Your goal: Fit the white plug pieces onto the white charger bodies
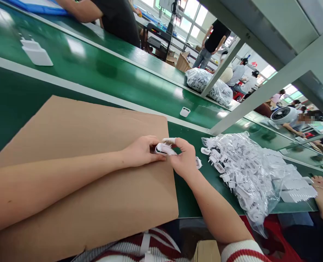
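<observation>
Slip risk: the white shell (158, 150), between both hands, looks small and smooth; a loose pinch could drop it.
Left hand (143, 151): fingers curled closed on the shell, over the cardboard (139, 193).
Right hand (186, 156): pinched onto the shell's right side; any smaller part there is unclear.
Loose piece (199, 163): just right of the right hand; a knock could shift it.
Parts bag (240, 167): farther right.

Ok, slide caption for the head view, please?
Left hand holds a white shell, right hand at its open end, over cardboard; bag of white parts at right.
</observation>
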### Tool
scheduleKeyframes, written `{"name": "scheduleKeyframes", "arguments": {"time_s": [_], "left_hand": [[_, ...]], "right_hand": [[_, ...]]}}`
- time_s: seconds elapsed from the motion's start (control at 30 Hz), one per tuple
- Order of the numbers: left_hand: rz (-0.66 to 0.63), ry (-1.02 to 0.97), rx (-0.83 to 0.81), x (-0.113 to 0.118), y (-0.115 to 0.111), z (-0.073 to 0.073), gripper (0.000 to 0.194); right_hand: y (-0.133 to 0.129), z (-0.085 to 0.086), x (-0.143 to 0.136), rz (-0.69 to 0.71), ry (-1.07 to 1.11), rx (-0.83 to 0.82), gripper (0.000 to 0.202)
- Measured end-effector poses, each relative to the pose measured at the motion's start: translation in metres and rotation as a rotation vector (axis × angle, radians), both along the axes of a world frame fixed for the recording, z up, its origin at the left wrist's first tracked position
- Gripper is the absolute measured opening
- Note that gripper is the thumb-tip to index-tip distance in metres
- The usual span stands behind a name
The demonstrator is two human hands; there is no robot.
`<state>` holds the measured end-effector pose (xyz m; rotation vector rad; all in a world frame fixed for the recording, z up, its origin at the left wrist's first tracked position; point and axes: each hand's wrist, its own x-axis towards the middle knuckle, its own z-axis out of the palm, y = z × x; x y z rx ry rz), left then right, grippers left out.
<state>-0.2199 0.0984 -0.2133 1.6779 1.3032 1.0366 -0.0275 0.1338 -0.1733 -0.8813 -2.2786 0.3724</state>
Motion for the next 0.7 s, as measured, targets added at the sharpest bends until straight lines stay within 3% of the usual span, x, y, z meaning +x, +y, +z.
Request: {"name": "scheduleKeyframes", "arguments": {"time_s": [0.1, 0.43, 0.7], "left_hand": [[0.015, -0.013, -0.023, -0.0007, 0.0008, -0.0005, 0.039], [0.002, 0.017, 0.044, -0.0007, 0.0007, 0.0022, 0.034], [0.027, 0.017, 0.048, 0.0023, -0.0006, 0.0039, 0.033]], "right_hand": [[0.0006, 0.0016, 0.0040, -0.015, 0.047, 0.048, 0.030], [0.0005, 0.0038, -0.0013, 0.018, -0.217, 0.153, 0.020], [-0.0030, 0.0021, -0.0051, -0.054, -0.184, 0.108, 0.022]]}}
